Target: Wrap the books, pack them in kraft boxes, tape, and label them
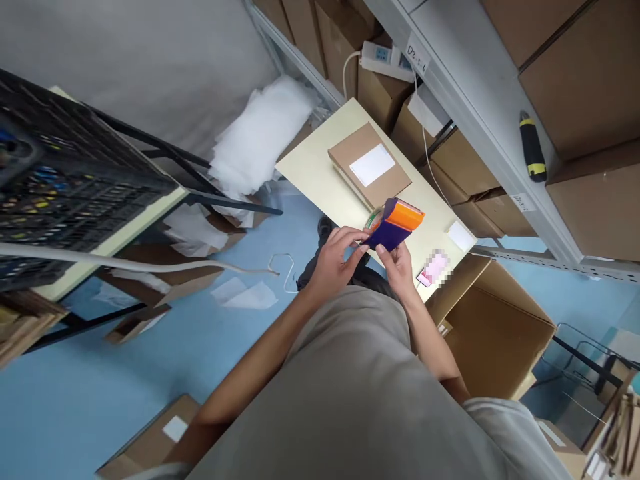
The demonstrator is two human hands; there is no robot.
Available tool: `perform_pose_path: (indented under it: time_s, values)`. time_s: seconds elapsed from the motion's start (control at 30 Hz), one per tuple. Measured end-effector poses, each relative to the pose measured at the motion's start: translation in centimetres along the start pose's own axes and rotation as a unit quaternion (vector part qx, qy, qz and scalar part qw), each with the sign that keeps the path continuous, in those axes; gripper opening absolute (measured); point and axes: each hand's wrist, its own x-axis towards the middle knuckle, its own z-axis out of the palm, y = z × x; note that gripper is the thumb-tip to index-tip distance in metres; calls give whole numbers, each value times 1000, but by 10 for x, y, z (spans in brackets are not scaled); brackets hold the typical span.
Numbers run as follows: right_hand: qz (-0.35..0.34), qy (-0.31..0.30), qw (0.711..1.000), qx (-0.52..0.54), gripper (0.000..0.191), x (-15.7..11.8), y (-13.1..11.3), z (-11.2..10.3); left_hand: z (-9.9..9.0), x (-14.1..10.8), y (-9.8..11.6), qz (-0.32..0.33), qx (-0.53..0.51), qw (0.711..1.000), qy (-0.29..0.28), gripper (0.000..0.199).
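A small purple-and-orange box [390, 232] is held in front of my body, above the near edge of the table. My left hand [340, 257] pinches its left end between thumb and fingers. My right hand [399, 265] grips the lower right side, thumb on the purple face and the other fingers partly hidden behind it. Just behind the box, a roll of tape [373, 219] is partly covered. Beyond that lies a closed brown carton [350, 143] with a white label. A phone [433, 268], partly blurred out, rests to the right of my right hand.
The cream table [305, 157] meets a metal shelf [480, 100] stacked with cartons. An open cardboard box [500, 327] stands at right. White foam sheets [260, 130] pile up beyond the table's left end. A black-and-yellow tool [532, 147] lies on the shelf. Black crates [80, 207] stand left.
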Motion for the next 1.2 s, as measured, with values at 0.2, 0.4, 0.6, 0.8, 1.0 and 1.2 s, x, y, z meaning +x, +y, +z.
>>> perform_pose_path:
  time_s: [0.2, 0.4, 0.6, 0.8, 1.0, 1.2]
  values:
    - [-26, -5, 998, -58, 56, -16, -2, -6, -13, -1, 10, 14, -35, 999, -7, 30]
    - [-88, -61, 965, -240, 31, -37, -14, -30, -39, 28, 46, 14, -96, 995, 21, 47]
    - [-221, -103, 910, -335, 19, -41, -27, -48, -58, 43, 76, 48, -46, 995, -75, 32]
    - [-223, -108, 901, -355, 28, -39, -26, -61, -61, 39, 67, 31, -43, 996, -73, 26]
    - [-214, -100, 896, -376, 32, -35, -23, -65, -63, 31, 64, 41, -45, 996, -63, 26]
    - [-189, -138, 868, -438, 29, -31, -17, -70, -54, 13, 26, 5, -40, 999, -6, 27]
